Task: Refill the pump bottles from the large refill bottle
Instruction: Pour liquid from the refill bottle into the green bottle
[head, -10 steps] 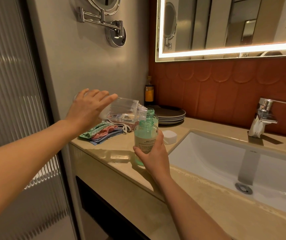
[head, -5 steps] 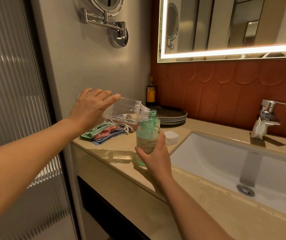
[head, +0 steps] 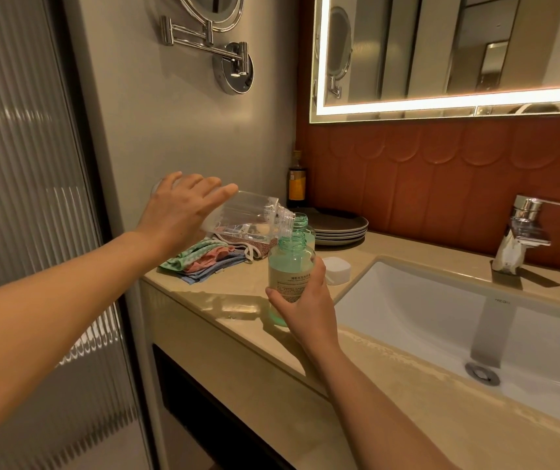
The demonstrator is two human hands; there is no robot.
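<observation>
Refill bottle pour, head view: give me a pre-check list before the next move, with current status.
1. Refill bottle mouth above the green bottle neck: ok.
2. Green bottle neck open, no pump on it: ok.
3. Right hand grip round the green bottle's lower body: ok.
4. Left hand grip on the refill bottle's base end, bottle tilted almost level: ok.
5. Liquid stream between the two bottles: cannot tell, none visible.
6. Fill level in the green bottle: cannot tell through the tinted wall.
</observation>
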